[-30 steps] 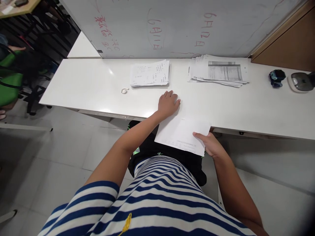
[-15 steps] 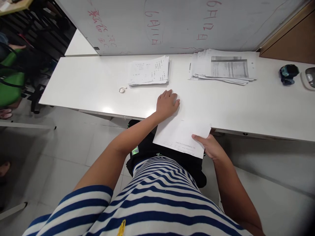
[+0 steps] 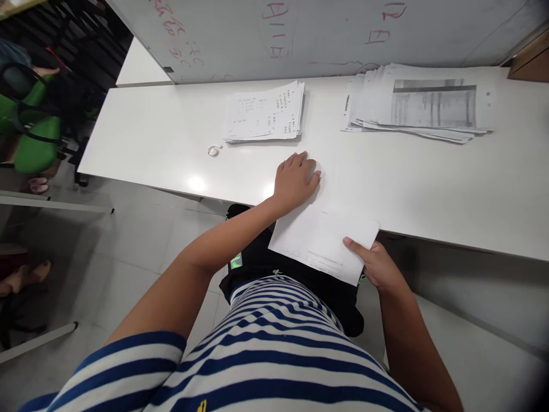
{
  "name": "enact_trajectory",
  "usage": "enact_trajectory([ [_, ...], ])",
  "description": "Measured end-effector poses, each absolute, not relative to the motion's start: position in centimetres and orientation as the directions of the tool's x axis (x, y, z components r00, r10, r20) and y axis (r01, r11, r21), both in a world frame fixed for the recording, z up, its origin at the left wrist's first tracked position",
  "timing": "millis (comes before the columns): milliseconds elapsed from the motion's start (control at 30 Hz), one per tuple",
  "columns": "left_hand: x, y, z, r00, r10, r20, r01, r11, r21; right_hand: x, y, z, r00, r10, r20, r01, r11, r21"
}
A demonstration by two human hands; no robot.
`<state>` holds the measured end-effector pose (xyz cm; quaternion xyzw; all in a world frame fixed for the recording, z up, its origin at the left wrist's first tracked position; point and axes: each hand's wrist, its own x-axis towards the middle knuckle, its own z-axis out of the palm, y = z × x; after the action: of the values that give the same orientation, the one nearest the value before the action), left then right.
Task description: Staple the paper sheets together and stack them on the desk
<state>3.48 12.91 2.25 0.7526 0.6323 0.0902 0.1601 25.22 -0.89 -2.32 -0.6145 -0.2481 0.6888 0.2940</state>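
A white sheet of paper [image 3: 315, 240] with faint print along its near end hangs over the table's front edge above my lap. My right hand [image 3: 377, 263] grips it at the near right corner, thumb on top and fingers beneath. Palm down, my left hand [image 3: 295, 180] rests at the sheet's far end, fingers spread a little and touching the tabletop. Beyond it lies a stack of papers with handwriting [image 3: 263, 114]. Further right is a looser, fanned stack of printed papers [image 3: 420, 106], its top page bearing a grey block.
A small white ear-hook earphone [image 3: 214, 150] lies left of the handwritten stack on the white table [image 3: 141, 137]. A whiteboard [image 3: 326, 34] with red writing stands along the back edge. Off to the left are a green chair [image 3: 38, 143] and another person's feet [image 3: 26, 278].
My view has shifted, so the dark watch and the white case at the right are out of frame. Both hands keep nearly the same pose on the sheet.
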Motion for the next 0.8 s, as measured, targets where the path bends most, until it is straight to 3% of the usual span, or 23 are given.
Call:
enact_trajectory([
  [267,3.6,13.0,2.6,0.19,0.979,-0.078,0.94,-0.159,0.303,26.6,-1.6,-2.2,-0.084,0.723,-0.686,0.074,-0.682,-0.728],
  [600,4.0,13.0,2.7,0.16,0.982,-0.097,0.948,-0.126,0.292,27.0,-0.8,-2.7,-0.082,0.664,-0.743,0.099,-0.736,-0.669],
  [800,4.1,12.7,3.1,0.165,0.978,-0.125,0.959,-0.13,0.251,26.8,-0.4,-2.1,-0.13,0.59,-0.797,0.027,-0.801,-0.598],
])
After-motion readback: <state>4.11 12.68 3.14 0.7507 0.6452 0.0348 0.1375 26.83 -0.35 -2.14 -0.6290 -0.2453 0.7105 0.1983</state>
